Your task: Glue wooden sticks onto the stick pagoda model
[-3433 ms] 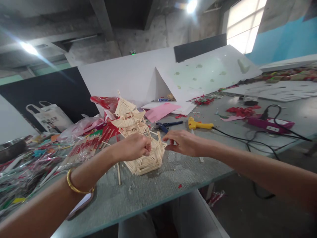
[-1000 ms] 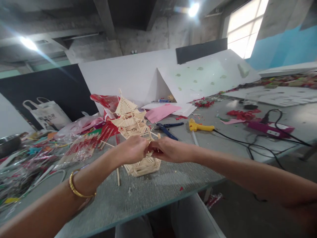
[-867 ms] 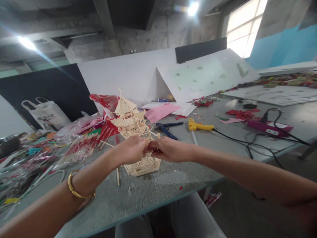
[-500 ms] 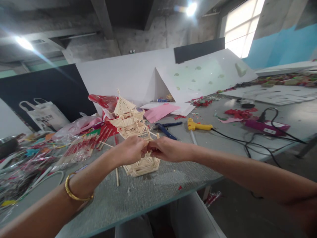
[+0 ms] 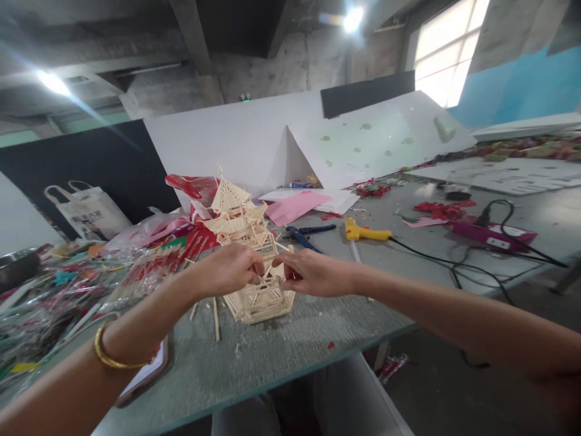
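A pale wooden pagoda model built of thin sticks (image 5: 242, 227) stands on the grey, streaked desk (image 5: 258, 354), its pointed roof rising behind the person's two hands and its many-sided base toward the near edge. The left hand (image 5: 231, 267), back turned up, is at the model's left side with fingers curled inward; the fingertips are hidden, so whether its grip holds anything cannot be told. The right hand (image 5: 315, 272) is at the model's right side, thumb and forefinger bent toward the sticks; whether this grip pinches a piece cannot be told either. The two hands are apart, with part of the model showing between them. A loose pale stick (image 5: 216, 318) lies just left of the base. Beyond the right hand lie dark blue pliers (image 5: 305, 238) and a yellow glue gun with a black cable (image 5: 365, 231), while a pink paper sheet (image 5: 296, 207) rests behind the pliers
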Demonstrator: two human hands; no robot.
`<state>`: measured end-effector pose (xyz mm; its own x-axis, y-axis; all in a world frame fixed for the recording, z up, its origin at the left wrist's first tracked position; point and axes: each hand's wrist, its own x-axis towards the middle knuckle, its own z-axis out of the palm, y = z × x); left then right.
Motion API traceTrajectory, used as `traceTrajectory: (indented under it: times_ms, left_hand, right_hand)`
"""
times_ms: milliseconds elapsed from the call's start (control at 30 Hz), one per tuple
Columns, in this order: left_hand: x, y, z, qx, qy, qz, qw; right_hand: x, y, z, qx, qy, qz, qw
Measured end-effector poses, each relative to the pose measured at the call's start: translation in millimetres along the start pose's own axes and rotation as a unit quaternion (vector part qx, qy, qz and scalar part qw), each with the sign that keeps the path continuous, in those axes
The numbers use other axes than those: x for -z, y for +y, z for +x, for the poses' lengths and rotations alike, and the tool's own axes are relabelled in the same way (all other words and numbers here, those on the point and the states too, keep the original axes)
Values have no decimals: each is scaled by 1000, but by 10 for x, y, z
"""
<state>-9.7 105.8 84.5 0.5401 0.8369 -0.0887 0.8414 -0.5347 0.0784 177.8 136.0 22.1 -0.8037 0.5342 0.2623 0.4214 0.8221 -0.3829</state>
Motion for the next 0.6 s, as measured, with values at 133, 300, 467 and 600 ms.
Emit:
traceTrajectory:
  times_ms: [133, 300, 467, 600]
  left_hand:
    - [31, -45, -38, 6, 6, 12, 1000]
    - [-65, -58, -28, -2, 19, 14, 1000]
    - [-138, -23, -5, 8, 15, 4, 1000]
    - [-182, -2, 13, 15, 17, 0, 1000]
  right_hand:
    - [37, 37, -34, 6, 14, -21, 1000]
    - [58, 82, -41, 10, 12, -34, 999]
    - [49, 103, -28, 15, 20, -54, 998]
    - [26, 78, -18, 25, 15, -55, 998]
